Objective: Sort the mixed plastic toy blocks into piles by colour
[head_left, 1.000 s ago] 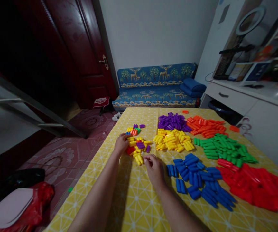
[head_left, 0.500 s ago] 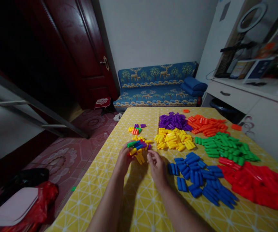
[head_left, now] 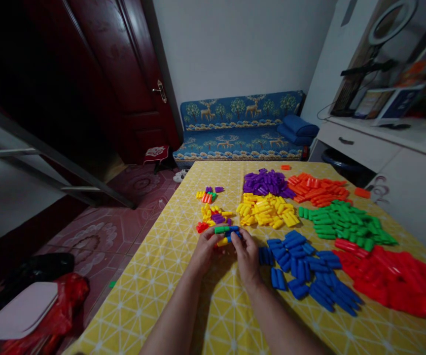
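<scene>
My left hand (head_left: pixel 206 248) and my right hand (head_left: pixel 247 254) meet over the yellow tablecloth (head_left: pixel 213 315). Together they pinch a small bundle of plastic pegs (head_left: pixel 226 232), green, blue and yellow, held just above the cloth. Just beyond my hands lies a small mixed pile of pegs (head_left: pixel 213 216) with a red peg (head_left: pixel 201 227) at its near edge. Farther back sits another little mixed cluster (head_left: pixel 207 195).
Sorted peg heaps cover the right of the table: purple (head_left: pixel 265 181), orange (head_left: pixel 316 189), yellow (head_left: pixel 266 212), green (head_left: pixel 346 224), blue (head_left: pixel 303 266), red (head_left: pixel 394 281). A blue sofa (head_left: pixel 238 128) stands behind, a dark door (head_left: pixel 139 84) at left, white cabinets (head_left: pixel 394 162) at right.
My left hand lifted several pegs from the mixed pile and drew them toward me. My right hand closed in from the right, and both now grip the bundle.
</scene>
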Demonstrator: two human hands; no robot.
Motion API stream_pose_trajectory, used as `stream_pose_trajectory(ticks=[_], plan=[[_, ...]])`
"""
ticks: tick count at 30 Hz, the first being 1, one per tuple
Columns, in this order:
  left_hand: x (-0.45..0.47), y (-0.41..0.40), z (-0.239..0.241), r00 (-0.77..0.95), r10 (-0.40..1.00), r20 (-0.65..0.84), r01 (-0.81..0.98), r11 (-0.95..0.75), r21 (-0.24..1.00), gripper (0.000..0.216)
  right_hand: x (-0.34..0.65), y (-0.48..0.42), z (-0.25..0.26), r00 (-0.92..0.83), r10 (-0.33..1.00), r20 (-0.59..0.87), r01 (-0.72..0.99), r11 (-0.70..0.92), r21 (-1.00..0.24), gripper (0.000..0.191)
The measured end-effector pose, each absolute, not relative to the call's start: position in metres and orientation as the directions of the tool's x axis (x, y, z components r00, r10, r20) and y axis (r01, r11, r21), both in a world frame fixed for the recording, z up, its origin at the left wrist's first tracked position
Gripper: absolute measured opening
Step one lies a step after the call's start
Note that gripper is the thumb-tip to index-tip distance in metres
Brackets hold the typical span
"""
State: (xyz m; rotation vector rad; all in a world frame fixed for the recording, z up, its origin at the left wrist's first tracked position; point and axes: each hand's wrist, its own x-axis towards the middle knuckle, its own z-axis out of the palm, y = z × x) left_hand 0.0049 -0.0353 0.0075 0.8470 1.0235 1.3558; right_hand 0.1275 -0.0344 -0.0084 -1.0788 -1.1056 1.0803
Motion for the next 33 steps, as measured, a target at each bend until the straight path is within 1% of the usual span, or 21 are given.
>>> stream_pose_trajectory(ticks=[3, 9, 11, 14, 16, 18, 21, 24, 28, 31, 33], plan=[[0.004, -0.035, 0.009, -0.113, 0.994, 0.004, -0.265, -0.034, 0.964, 0.031, 0.129, -0.035, -0.007, 0.161, 0.982, 0.096, -0.149, 0.121, -0.982, 0.032], [0.012, -0.037, 0.008, -0.059, 0.994, -0.090, -0.321, 0.067, 0.945, 0.040, 0.129, -0.036, -0.008, 0.162, 0.986, 0.035, -0.254, 0.076, -0.964, 0.029], [0.016, -0.038, 0.007, -0.071, 0.992, -0.100, -0.292, 0.075, 0.954, 0.043, 0.130, -0.035, -0.009, 0.179, 0.983, 0.030, -0.261, 0.077, -0.962, 0.028], [0.018, -0.037, 0.005, -0.129, 0.987, -0.095, -0.259, 0.059, 0.964, 0.046, 0.131, -0.033, -0.010, 0.250, 0.968, 0.011, -0.291, 0.086, -0.953, 0.026], [0.017, -0.035, 0.004, -0.178, 0.979, -0.095, -0.299, 0.038, 0.953, 0.047, 0.131, -0.031, -0.010, 0.273, 0.962, -0.007, -0.340, 0.090, -0.936, 0.027], [0.014, -0.034, 0.003, -0.210, 0.972, -0.102, -0.356, 0.021, 0.934, 0.047, 0.130, -0.031, -0.010, 0.250, 0.968, 0.003, -0.371, 0.099, -0.923, 0.028], [0.010, -0.031, 0.002, -0.217, 0.969, -0.121, -0.407, 0.023, 0.913, 0.046, 0.128, -0.032, -0.009, 0.221, 0.974, 0.042, -0.349, 0.120, -0.929, 0.033], [0.009, -0.029, 0.001, -0.206, 0.970, -0.132, -0.455, 0.025, 0.890, 0.045, 0.128, -0.034, -0.007, 0.208, 0.977, 0.044, -0.320, 0.111, -0.941, 0.039], [0.009, -0.029, 0.002, -0.148, 0.978, -0.148, -0.574, 0.037, 0.818, 0.045, 0.129, -0.037, -0.004, 0.165, 0.985, 0.041, -0.293, 0.089, -0.952, 0.042], [0.007, -0.032, 0.004, -0.050, 0.983, -0.174, -0.667, 0.097, 0.739, 0.043, 0.128, -0.038, -0.004, 0.104, 0.990, 0.098, -0.276, 0.123, -0.953, 0.039], [0.005, -0.034, 0.005, 0.010, 0.985, -0.171, -0.703, 0.129, 0.699, 0.047, 0.126, -0.038, -0.007, 0.082, 0.987, 0.135, -0.257, 0.152, -0.954, 0.036]])
